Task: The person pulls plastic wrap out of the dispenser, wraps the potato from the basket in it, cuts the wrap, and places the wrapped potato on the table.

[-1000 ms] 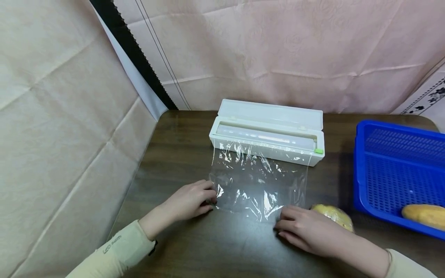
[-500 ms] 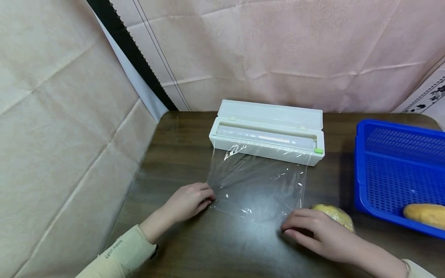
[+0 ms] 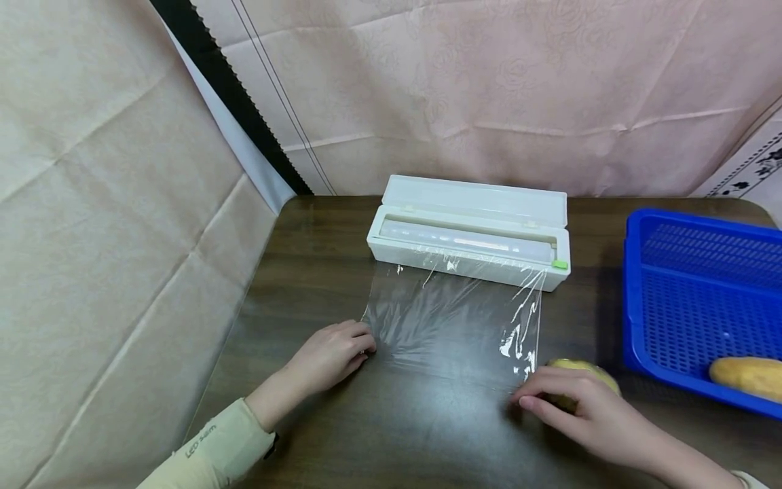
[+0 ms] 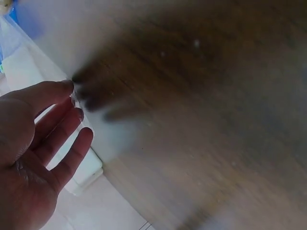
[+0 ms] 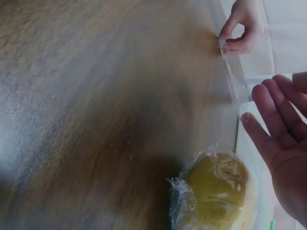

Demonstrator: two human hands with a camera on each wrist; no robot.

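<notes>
A sheet of clear plastic wrap (image 3: 446,326) runs from a white dispenser box (image 3: 467,261) toward me over the brown table. My left hand (image 3: 332,353) pinches its near left corner between thumb and forefinger, the other fingers (image 4: 72,158) spread loosely in the left wrist view. At the near right corner my right hand (image 3: 586,414) pinches the film; in the right wrist view its thumb is partly cut off. Just behind the right hand lies a rounded yellow fruit or vegetable (image 5: 213,191) wrapped in film, partly hidden in the head view.
The box's lid (image 3: 476,197) stands raised at the back, and a small green slider (image 3: 559,265) sits at its right end. On the right is a blue plastic basket (image 3: 635,326) holding an oblong yellow piece of produce (image 3: 748,377). Fabric hangs behind and left.
My right hand has moved right and slightly toward me, and the film, crinkled earlier, is now smoother and more stretched. My left hand has barely shifted. Box and basket stay put.
</notes>
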